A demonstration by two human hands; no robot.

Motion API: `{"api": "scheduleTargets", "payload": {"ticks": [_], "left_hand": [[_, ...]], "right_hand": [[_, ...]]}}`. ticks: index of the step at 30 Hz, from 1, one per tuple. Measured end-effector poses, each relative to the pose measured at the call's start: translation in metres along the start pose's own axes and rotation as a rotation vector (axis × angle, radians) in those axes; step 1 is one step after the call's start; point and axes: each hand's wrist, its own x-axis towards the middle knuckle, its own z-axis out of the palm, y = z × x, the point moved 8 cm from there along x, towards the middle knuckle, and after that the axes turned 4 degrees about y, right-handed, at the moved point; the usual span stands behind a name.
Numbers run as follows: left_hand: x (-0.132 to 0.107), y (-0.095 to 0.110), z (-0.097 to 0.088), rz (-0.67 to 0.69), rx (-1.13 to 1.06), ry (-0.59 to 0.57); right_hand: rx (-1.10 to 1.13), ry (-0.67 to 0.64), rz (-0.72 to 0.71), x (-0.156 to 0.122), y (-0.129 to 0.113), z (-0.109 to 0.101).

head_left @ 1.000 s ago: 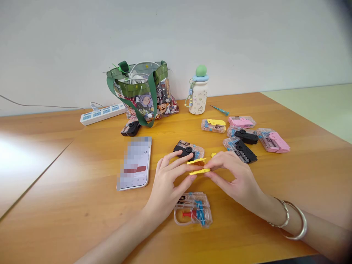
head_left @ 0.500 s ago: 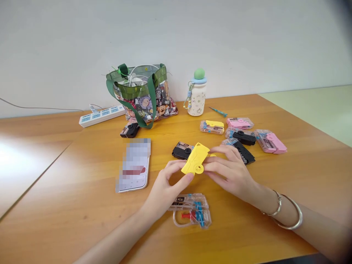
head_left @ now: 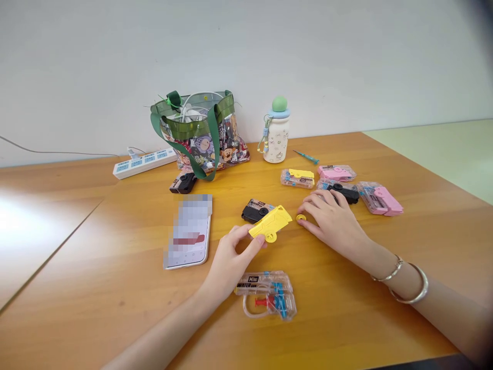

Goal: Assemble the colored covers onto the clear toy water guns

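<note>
My left hand (head_left: pixel 231 257) pinches a flat yellow plastic shell piece (head_left: pixel 270 224) and holds it just above the table. My right hand (head_left: pixel 331 221) rests on the table to its right, fingers spread, fingertips beside a small yellow ring-shaped part (head_left: pixel 301 218). A clear mini water gun (head_left: pixel 267 297) with red and blue inner parts lies in front of my left hand. A black and clear water gun (head_left: pixel 257 210) lies just behind the yellow piece.
Several more small water guns, yellow (head_left: pixel 297 178), pink (head_left: pixel 337 172) and black (head_left: pixel 342 192), lie at the right. A phone (head_left: pixel 189 232) lies left of my hands. Behind stand a clear tote bag (head_left: pixel 198 134), a bottle (head_left: pixel 277 132), a power strip (head_left: pixel 143 161) and a small screwdriver (head_left: pixel 306 156).
My right hand let go of the yellow piece and moved right, down onto the table by the yellow ring. My left hand kept the piece and lowered it flatter.
</note>
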Motion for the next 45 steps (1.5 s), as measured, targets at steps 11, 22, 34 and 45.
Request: {"api": "scheduleTargets", "payload": {"ticks": [11, 22, 34, 45], "left_hand": [[-0.002, 0.000, 0.007, 0.000, 0.013, -0.028], [-0.007, 0.004, 0.014, -0.021, -0.036, -0.054], [-0.009, 0.002, 0.018, -0.029, -0.137, -0.093], [-0.011, 0.006, 0.019, -0.017, -0.149, -0.095]], "right_hand": [[0.449, 0.490, -0.095, -0.012, -0.028, -0.072], [0.342, 0.397, -0.250, -0.016, -0.062, -0.058], [0.419, 0.395, -0.264, -0.018, -0.060, -0.057], [0.558, 0.355, -0.245, -0.015, -0.061, -0.057]]}}
